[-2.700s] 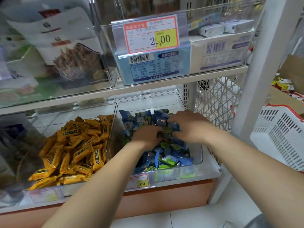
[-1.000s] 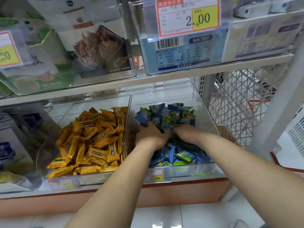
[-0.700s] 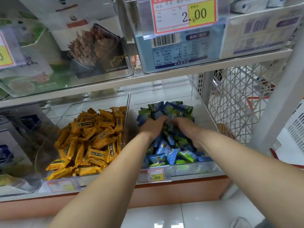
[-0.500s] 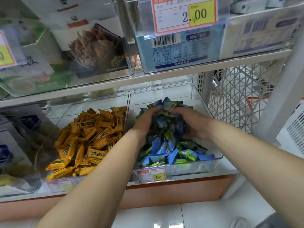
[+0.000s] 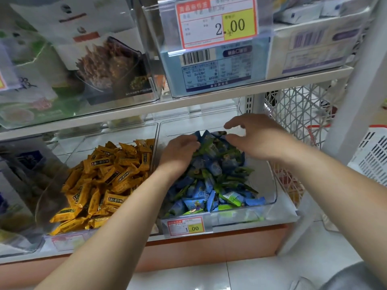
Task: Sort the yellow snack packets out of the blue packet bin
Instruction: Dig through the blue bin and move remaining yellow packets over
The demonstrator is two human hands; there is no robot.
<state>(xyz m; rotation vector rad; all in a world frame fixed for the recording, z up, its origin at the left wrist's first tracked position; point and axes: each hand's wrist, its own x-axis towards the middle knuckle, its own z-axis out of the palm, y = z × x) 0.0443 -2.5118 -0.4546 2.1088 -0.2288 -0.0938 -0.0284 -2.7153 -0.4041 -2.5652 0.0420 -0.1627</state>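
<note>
Raising the right hand (image 5: 257, 139) off the heap since half a second ago, spreading its fingers wide and gripping nothing, just above the back of the blue packet bin (image 5: 272, 197). Digging the left hand (image 5: 180, 151) into the left side of the pile in that bin, fingers curled down among the blue packets (image 5: 209, 181); not managing to tell whether pinching one or merely raking.

Judging from this, searching rather than removing: stirring the blue and green wrappers for strays. Finding no yellow snack packets showing inside the bin at this moment. Seeing yellow packets (image 5: 109, 181) only in the clear bin directly left of it, heaped high.

Probably needing next to turn over the deeper layers toward the bin's front wall, then pinching any yellow one surfacing and carrying it leftward over the divider.

Reading "1.00" on the small price tag (image 5: 186, 226) clipped to the bin's front. Reading "2.00" with a yen mark on the larger tag (image 5: 217, 24) above the bin. Making out a barcode on the pale blue box (image 5: 213, 68) behind that tag, its characters too blurred. Noting dark labels on the yellow wrappers, not legible either.
</note>
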